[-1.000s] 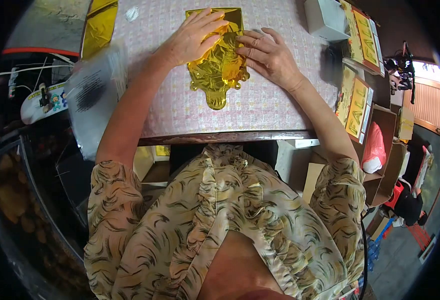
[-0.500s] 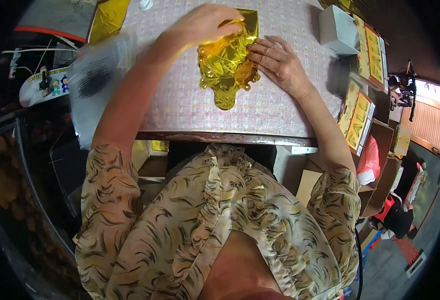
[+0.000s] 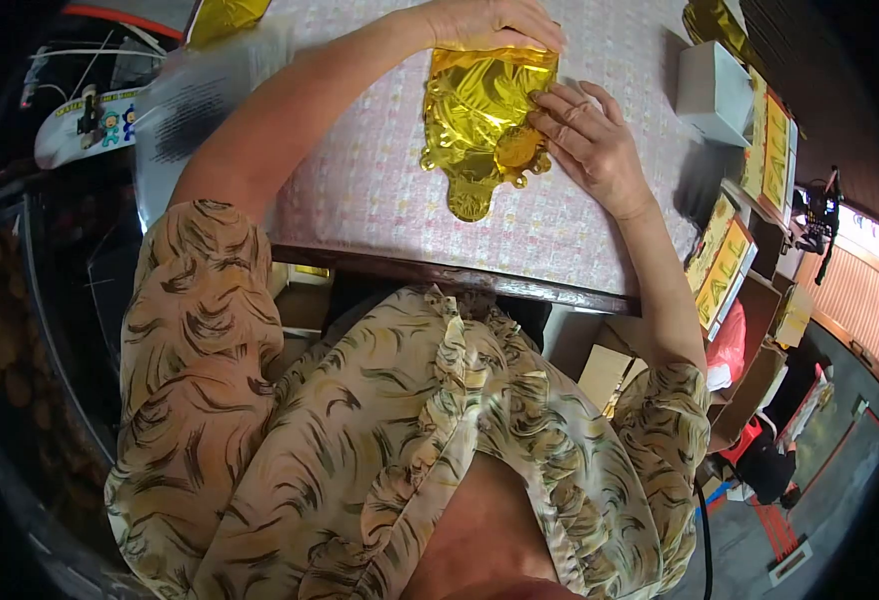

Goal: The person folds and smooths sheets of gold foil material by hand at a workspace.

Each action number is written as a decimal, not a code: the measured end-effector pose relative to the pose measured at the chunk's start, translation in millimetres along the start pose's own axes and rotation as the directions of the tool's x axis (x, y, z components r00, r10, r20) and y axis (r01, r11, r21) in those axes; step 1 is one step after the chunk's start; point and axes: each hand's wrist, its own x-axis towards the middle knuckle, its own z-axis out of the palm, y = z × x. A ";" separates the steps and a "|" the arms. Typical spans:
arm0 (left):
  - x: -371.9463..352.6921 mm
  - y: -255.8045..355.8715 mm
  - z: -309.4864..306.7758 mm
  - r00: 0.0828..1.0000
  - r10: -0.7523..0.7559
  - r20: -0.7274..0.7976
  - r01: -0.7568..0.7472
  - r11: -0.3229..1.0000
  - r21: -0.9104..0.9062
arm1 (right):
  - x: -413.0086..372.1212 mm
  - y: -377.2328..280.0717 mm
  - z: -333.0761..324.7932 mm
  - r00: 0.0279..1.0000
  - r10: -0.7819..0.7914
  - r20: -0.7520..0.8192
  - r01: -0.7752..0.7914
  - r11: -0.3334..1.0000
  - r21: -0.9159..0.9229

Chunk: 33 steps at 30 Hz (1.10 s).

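A shiny gold foil balloon (image 3: 485, 105), flattened and folded, lies on the checked tablecloth. Its far edge is straight, and a rounded tab with small loops beside it points toward me. My left hand (image 3: 495, 22) is at that far edge, its fingers drawn together and curled over the foil; what the fingertips do beneath is partly hidden. On the right side, my right hand (image 3: 590, 140) lies with fingers stretched out, the tips resting on the foil's edge and the thumb apart.
Clear plastic sleeves (image 3: 185, 120) hang over the table's left edge. More gold foil (image 3: 228, 20) lies at the far left. At right are a white box (image 3: 715, 92) and printed cartons (image 3: 728, 270). A skateboard (image 3: 85, 130) is off to the left.
My left hand has moved from the middle of the foil to its far edge, away from me and rightward. The foil now looks flatter there. My right hand stays at the foil's right side.
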 end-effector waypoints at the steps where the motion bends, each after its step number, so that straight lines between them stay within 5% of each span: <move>1: -0.1 -1.0 -0.1 1.000 -0.003 -0.002 0.003 1.000 0.008 | 2.2 -0.9 -1.7 1.000 -0.027 0.005 0.027 1.000 0.001; 6: 0.1 -4.1 2.2 1.000 0.009 -0.008 -0.009 1.000 0.016 | 2.1 -6.6 1.2 0.997 -0.030 0.069 0.015 0.979 0.205; 11: -1.1 -9.4 4.0 0.999 0.029 -0.025 -0.028 0.999 0.026 | 8.1 -2.4 -21.9 0.984 0.048 0.169 -0.145 0.765 0.627; 13: -1.1 -10.7 6.9 0.996 0.071 -0.049 -0.068 0.997 0.047 | 22.9 -10.8 -15.0 0.990 0.083 0.117 -0.138 0.773 0.620; 15: 0.6 -12.0 7.1 0.994 0.094 -0.047 -0.093 0.995 0.033 | 49.3 -17.1 -7.3 0.992 0.116 0.050 -0.126 0.903 0.410; 20: 0.4 -13.7 9.0 0.986 0.140 -0.088 -0.139 0.990 0.020 | 66.6 -9.0 29.2 0.969 -0.152 0.196 0.097 0.960 0.263; 23: 0.3 -16.8 7.2 0.980 0.168 -0.107 -0.165 0.986 0.039 | 59.2 -12.8 33.1 0.939 -0.114 0.323 0.094 0.993 0.077; 33: 0.6 -11.8 1.9 0.994 0.070 -0.087 -0.073 0.997 -0.037 | 47.0 -21.6 23.5 0.899 -0.110 0.423 0.101 0.994 0.044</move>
